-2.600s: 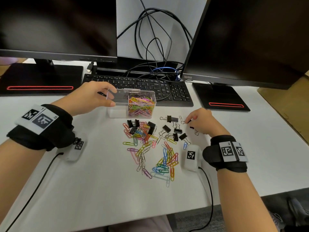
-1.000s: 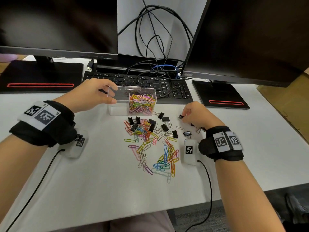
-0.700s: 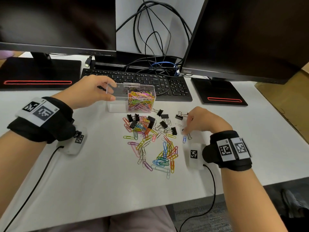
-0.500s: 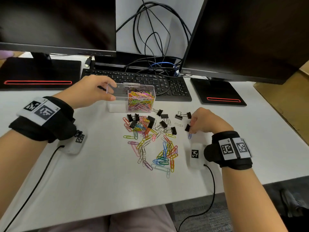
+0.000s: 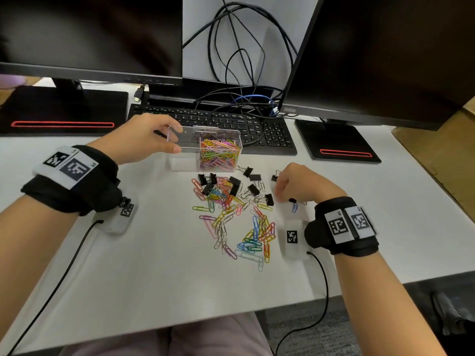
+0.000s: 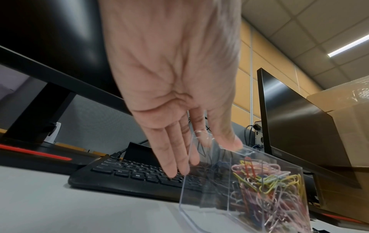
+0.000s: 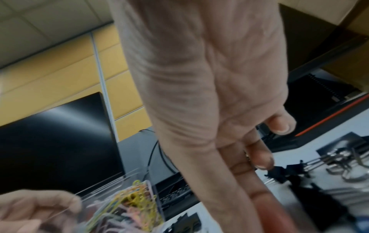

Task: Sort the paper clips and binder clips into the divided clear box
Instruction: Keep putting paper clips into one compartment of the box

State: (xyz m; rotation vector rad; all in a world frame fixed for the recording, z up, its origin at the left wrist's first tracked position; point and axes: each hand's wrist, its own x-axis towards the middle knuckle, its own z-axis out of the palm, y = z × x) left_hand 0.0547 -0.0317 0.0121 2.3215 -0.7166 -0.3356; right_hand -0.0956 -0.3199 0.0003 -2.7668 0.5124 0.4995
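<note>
The clear divided box (image 5: 185, 140) stands in front of the keyboard. Its right compartment is packed with coloured paper clips (image 5: 218, 152), and the left one looks bare. My left hand (image 5: 151, 140) pinches the box's left end, thumb on the near wall and fingers behind it (image 6: 175, 157). Loose paper clips (image 5: 231, 217) and black binder clips (image 5: 253, 188) lie scattered below the box. My right hand (image 5: 298, 185) hovers curled over the right edge of the pile. A black binder clip (image 5: 291, 200) shows under it, and metal glints between its fingers (image 7: 259, 157).
A black keyboard (image 5: 257, 129) and tangled cables (image 5: 244, 73) lie behind the box. Two dark monitors stand on red-striped bases (image 5: 336, 145) at left and right. White tagged modules (image 5: 293, 237) with cords sit by each wrist. A cardboard box (image 5: 449, 150) stands at right.
My right hand has roamed over the binder clips at the right, pulling back toward me, and one clip now sits under it. The left hand has stayed on the box.
</note>
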